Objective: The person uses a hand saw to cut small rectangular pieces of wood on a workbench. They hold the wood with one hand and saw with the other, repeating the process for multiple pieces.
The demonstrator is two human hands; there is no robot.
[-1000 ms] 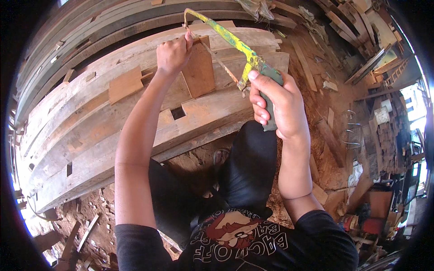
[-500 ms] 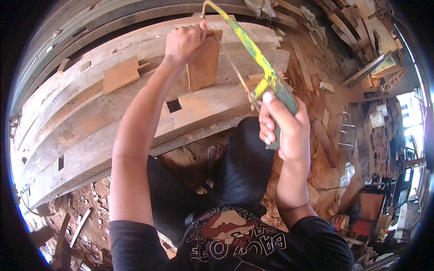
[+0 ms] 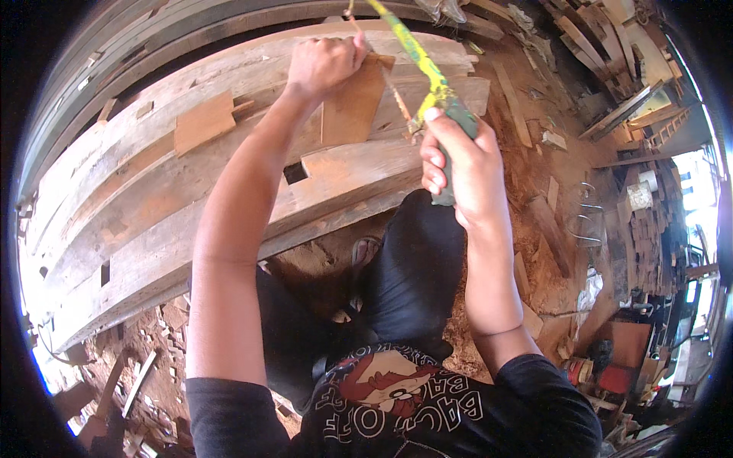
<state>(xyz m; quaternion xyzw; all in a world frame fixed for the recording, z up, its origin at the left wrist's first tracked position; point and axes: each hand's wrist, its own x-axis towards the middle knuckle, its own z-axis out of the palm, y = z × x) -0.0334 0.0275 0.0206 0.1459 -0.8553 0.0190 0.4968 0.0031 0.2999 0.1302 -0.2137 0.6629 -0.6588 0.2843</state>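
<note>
One hacksaw (image 3: 418,55) within right fingers (image 3: 433,158)

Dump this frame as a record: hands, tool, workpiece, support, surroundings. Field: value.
left_hand: left hand closed on the upper end of the brown board
right_hand: right hand wrapped around the dark green handle
tool: hand saw, yellow-green bowed frame, far end cut off by the picture's top edge
blade: thin blade, passes by the board's right side; contact cannot be told
support: large pale timbers under the board
nearby: flat brown wood piece lying left of the board; square hole in a timber
</note>
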